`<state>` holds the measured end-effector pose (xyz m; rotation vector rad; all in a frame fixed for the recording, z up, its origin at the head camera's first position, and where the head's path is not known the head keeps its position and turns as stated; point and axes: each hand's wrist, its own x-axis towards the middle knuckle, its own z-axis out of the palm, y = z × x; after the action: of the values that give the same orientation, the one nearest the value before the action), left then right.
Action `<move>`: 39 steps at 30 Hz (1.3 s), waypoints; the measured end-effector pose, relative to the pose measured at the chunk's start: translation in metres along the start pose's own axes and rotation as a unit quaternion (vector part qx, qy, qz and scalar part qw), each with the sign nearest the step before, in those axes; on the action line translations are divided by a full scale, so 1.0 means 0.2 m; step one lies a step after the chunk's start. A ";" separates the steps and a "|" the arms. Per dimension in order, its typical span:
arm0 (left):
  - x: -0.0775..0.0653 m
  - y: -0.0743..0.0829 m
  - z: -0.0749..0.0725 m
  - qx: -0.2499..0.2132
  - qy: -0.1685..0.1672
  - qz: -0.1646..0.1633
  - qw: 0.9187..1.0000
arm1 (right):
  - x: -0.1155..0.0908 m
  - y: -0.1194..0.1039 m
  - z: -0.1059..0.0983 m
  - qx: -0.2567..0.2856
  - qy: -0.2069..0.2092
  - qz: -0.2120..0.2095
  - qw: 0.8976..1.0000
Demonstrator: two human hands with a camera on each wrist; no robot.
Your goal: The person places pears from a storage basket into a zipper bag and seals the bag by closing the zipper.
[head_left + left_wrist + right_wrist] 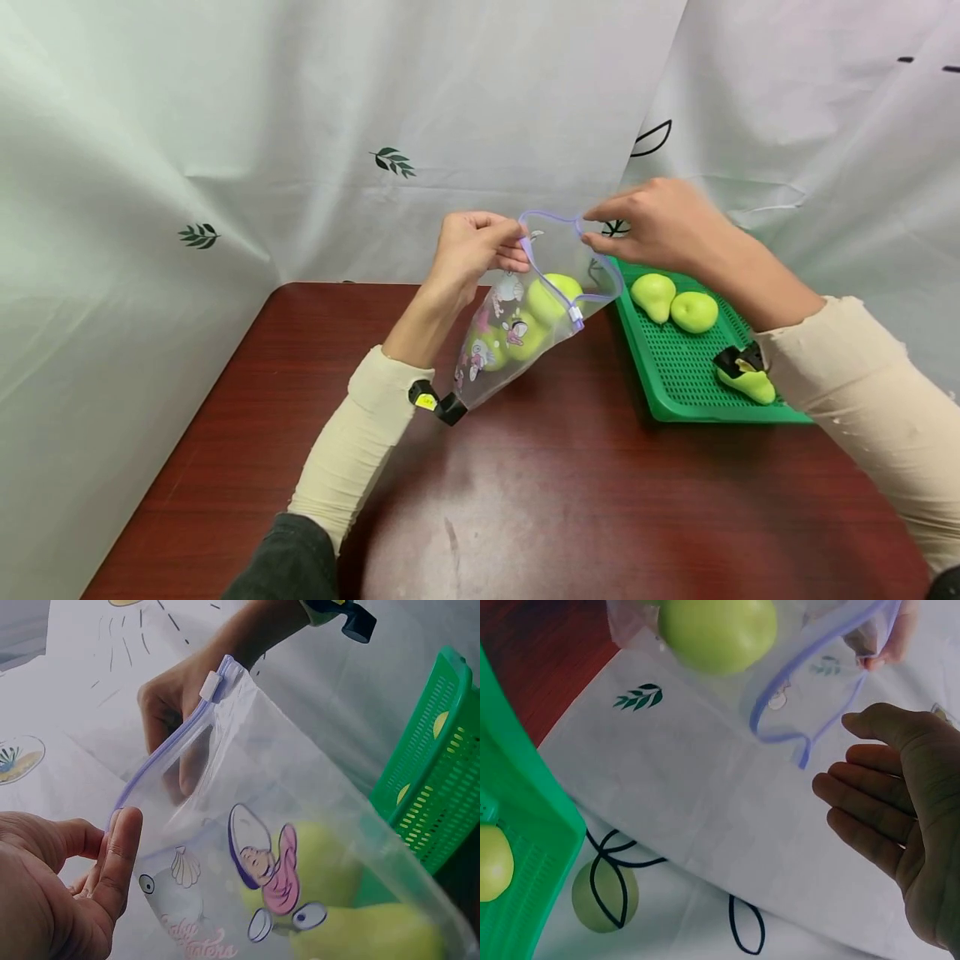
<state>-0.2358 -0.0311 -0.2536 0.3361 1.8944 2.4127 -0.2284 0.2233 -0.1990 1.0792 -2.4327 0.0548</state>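
A clear zip bag (pixel 495 371) with purple edging and cartoon prints hangs tilted above the table, its mouth spread wide. Several yellow-green pears (pixel 553 298) lie inside it. My left hand (pixel 471 248) pinches the purple rim (pixel 139 774) between thumb and fingers. On the other side of the mouth, my right hand (pixel 663 223) hovers with thumb and fingers apart; in the right wrist view that hand (pixel 889 795) is just off the rim and holds nothing. A white slider (pixel 576 314) sits at the near end of the zip.
A green plastic basket (pixel 660 404) stands on the right of the dark red table (pixel 525 508). In it lie a pear (pixel 653 297), a rounder one (pixel 694 312) and another (pixel 753 386) partly behind the right wrist camera. A pale printed cloth (pixel 315 125) hangs behind.
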 end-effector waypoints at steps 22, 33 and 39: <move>0.01 -0.01 -0.01 -0.003 0.006 -0.012 1.000 | -0.12 0.19 0.00 -0.008 -0.063 0.103 0.993; 0.01 -0.01 -0.01 -0.004 0.003 -0.010 1.000 | -0.20 0.33 0.04 0.001 -0.173 0.173 0.970; 0.01 -0.02 -0.01 -0.001 0.003 -0.011 1.000 | -0.25 0.41 0.09 0.013 -0.208 0.179 0.961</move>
<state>-0.2376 -0.0321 -0.2572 0.3056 1.8865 2.4049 -0.2658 0.3107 -0.2249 0.6970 -2.9921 -0.0256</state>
